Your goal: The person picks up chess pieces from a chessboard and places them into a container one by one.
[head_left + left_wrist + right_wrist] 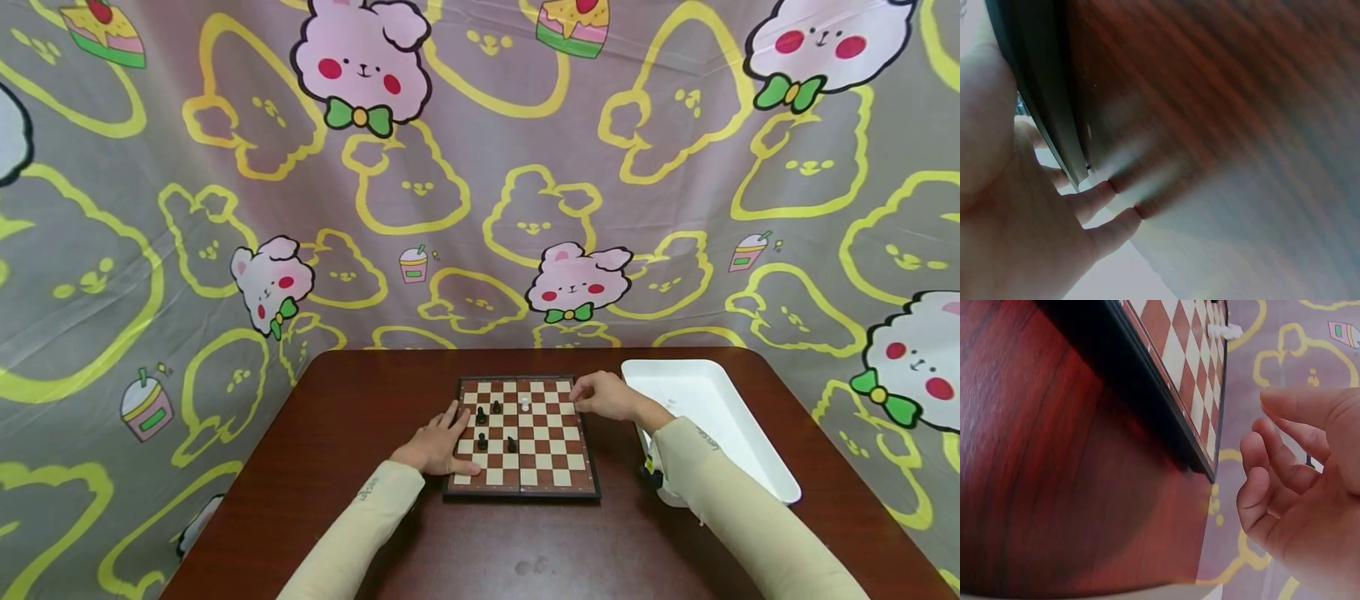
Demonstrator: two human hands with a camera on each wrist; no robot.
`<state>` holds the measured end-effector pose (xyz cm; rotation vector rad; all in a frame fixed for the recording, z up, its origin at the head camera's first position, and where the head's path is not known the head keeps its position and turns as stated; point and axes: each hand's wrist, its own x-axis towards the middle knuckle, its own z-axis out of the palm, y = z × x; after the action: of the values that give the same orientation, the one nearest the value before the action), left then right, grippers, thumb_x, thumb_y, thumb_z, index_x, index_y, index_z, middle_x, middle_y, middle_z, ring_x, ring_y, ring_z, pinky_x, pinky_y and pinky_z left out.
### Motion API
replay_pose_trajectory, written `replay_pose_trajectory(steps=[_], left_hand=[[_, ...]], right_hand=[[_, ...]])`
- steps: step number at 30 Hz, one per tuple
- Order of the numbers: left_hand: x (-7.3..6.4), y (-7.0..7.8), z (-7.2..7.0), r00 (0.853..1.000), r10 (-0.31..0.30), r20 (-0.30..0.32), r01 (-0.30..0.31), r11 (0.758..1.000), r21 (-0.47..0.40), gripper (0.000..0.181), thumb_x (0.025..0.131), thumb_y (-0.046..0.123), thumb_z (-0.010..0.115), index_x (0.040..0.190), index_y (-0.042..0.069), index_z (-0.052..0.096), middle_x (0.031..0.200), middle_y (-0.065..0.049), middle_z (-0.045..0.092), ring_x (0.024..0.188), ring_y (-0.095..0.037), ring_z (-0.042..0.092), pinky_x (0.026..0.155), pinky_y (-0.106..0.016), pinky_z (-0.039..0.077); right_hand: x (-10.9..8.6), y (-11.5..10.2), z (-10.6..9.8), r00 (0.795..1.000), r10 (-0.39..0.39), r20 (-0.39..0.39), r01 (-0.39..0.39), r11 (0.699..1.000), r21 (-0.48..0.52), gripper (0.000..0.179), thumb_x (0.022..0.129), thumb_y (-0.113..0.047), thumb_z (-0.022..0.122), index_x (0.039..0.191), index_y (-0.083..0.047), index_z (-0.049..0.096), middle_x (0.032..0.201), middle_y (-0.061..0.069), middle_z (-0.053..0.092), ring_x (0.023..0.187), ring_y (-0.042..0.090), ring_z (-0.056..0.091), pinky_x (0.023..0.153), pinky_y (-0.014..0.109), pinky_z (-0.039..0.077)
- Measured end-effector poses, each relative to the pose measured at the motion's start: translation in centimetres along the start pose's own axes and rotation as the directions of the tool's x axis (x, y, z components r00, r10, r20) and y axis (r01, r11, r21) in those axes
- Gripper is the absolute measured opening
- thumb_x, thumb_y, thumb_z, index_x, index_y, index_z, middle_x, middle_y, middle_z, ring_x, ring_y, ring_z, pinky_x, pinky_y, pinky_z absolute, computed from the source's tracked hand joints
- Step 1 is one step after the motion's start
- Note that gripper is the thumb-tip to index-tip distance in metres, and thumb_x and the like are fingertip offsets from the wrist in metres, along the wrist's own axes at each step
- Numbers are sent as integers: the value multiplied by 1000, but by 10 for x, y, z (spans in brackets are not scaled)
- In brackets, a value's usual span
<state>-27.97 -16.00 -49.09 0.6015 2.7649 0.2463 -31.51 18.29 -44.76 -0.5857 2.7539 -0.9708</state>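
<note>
My left hand [435, 446] rests spread at the left side of a chessboard [547, 478], its thumb over the board's near left part. In the left wrist view its fingers [1113, 234] reach past the board's dark edge [1041, 81], two fingertips at the table. My right hand [609, 395] hovers by the board's upper right edge, fingers loosely bent, thumb and index tips close together. No object shows between them in the right wrist view. Several black chess pieces [482, 442] stand on the left half of the board. One white chess piece [525, 405] stands just right of the fold.
A white tray [750, 425] lies on the right, partly behind my right forearm. A small dark and yellow item [651, 471] shows beside its near left side. The brown table [360, 400] ends at a patterned cloth [480, 200] hanging behind.
</note>
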Motion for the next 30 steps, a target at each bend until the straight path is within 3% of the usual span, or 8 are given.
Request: replay_pose_trajectory(steps=[13,30], left_hand=[[1,2,-2,1000,-10,9,10,1000,-7,107,76,68,62,154,16,11,158,-13,-2,137,-39,22,101,-57,30],[1,3,-3,1000,-8,0,8,1000,17,107,76,69,61,154,14,13,157,-14,1,136,-40,24,100,-57,33]], right_hand=[[19,-10,20,999,-31,33,32,999,-13,11,88,-9,67,99,-7,70,94,1,66,89,18,61,74,36,51],[40,-34,42,999,-17,52,15,999,29,21,91,-9,64,110,-3,67,97,4,64,89,20,61,73,35,51]])
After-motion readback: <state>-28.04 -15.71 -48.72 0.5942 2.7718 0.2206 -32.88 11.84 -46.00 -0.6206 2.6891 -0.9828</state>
